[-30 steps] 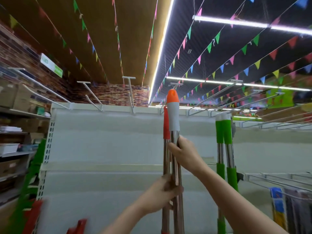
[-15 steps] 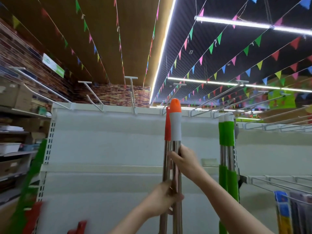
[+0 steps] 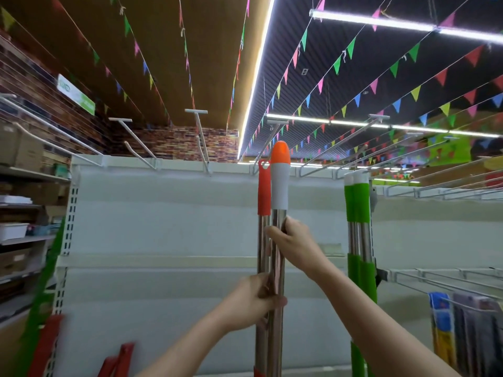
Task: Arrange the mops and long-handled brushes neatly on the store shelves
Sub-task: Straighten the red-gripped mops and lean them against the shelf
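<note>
Little has shifted since a second ago: your hands keep the same stacked grip, and the two poles sit slightly higher and more central in view. Your right hand [image 3: 292, 242] curls round the orange-capped pole [image 3: 279, 191] just below its white sleeve, while your left hand [image 3: 255, 303] clasps both it and the red-gripped pole [image 3: 264, 197] lower down. Both poles stand upright and touching, long axes vertical, directly in front of the white shelf back panel [image 3: 163, 227]; their heads are out of view below. Two green-gripped poles [image 3: 356, 202] already stand just to the right, so the open slot lies left of them, and your right hand is the nearer. Shafts are polished, mirror-bright metal, likely slick; the orange cap is a smooth rounded dome, the red grip flat-topped with a hanging hole. Hanging cloths [image 3: 460, 330] show at far right.
</note>
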Demonstrator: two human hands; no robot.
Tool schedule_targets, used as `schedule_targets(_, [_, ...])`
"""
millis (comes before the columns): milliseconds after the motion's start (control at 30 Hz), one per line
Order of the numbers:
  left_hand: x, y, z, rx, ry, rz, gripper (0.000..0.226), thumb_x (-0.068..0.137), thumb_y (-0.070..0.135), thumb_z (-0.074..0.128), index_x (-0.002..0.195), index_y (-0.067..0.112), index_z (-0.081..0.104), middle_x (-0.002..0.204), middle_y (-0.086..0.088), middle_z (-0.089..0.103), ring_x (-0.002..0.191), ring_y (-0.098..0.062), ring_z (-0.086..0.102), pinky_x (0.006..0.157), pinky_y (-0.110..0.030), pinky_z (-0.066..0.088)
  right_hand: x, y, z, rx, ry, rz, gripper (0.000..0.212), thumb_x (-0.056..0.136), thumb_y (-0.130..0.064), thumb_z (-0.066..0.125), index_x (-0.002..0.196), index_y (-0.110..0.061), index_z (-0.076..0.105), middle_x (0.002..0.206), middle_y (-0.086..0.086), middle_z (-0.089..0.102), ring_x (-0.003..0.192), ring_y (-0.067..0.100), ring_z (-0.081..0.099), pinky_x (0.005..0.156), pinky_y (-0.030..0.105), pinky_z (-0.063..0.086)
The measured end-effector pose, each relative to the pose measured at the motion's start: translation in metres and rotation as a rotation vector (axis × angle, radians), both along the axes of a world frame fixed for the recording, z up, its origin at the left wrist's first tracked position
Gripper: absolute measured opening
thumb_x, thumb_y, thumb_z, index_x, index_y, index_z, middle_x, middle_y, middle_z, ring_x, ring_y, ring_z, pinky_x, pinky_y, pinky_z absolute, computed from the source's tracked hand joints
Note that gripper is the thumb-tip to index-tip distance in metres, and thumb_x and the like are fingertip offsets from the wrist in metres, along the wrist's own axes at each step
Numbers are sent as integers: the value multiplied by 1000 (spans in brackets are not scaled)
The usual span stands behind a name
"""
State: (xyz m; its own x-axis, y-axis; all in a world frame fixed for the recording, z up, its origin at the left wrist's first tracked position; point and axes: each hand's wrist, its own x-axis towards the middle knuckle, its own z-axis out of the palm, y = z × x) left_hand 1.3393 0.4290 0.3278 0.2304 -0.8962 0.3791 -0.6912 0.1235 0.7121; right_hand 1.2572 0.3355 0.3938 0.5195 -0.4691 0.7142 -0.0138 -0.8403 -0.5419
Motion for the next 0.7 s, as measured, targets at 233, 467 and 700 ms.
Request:
schedule_targets(233, [2, 3, -4, -12, 52, 21, 12, 88, 13, 57, 82, 16, 47, 83, -12, 52, 76, -25, 60, 72, -46, 58, -2, 10, 4, -15, -3, 72, 26, 87, -11, 50, 63, -15, 39, 45, -10, 50, 36, -6, 48, 40, 9, 31])
schedule_targets(467, [5, 1, 1, -5, 66, 46, 8, 87, 16, 58, 86, 16, 50, 86, -13, 54, 78, -23, 60, 72, -41, 59, 5, 9, 8, 18, 42, 104, 12, 85, -17, 50, 76, -9, 48, 58, -1, 66, 62, 16, 64, 59, 28, 45])
schedule_targets(700, [3, -4, -13, 56, 82, 60, 12, 87, 17, 57, 82, 18, 46, 75, -4, 52, 71, -21, 59, 66, -36, 58, 7, 9, -9, 1, 34, 14, 29, 85, -11, 51, 61, -17, 36, 50, -8, 45, 40, 1, 45, 47, 20, 31])
